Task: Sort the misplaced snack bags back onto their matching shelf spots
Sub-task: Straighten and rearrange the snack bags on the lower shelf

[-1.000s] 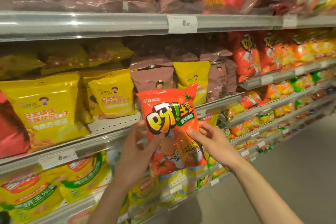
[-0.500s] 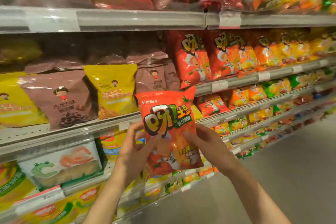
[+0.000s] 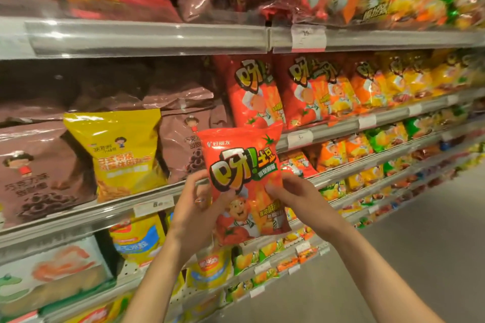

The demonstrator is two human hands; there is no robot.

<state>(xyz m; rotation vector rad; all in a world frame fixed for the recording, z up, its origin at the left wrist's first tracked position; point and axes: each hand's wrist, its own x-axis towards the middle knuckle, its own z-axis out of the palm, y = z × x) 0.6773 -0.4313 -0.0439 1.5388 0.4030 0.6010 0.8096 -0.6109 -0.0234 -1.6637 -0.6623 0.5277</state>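
We hold a glossy red tomato-flavour snack bag [image 3: 244,181] upright before the shelves, left hand [image 3: 195,214] and right hand [image 3: 298,200] pinching its sides. Matching red bags [image 3: 253,92], seemingly identical, stand just above; we should lift it there squarely.

The red snack bag [image 3: 242,181] is thin plastic film with a glossy printed face that crinkles slightly along its sealed top edge. The brown bags [image 3: 39,173] and the yellow bag [image 3: 123,155] beside them are glossy film too, creased and catching bright glints. The shelf edge [image 3: 147,37] looks like smooth grey metal behind a clear shiny plastic strip, which carries a matt paper price label [image 3: 308,38]; the floor [image 3: 420,257] is smooth, dull grey.
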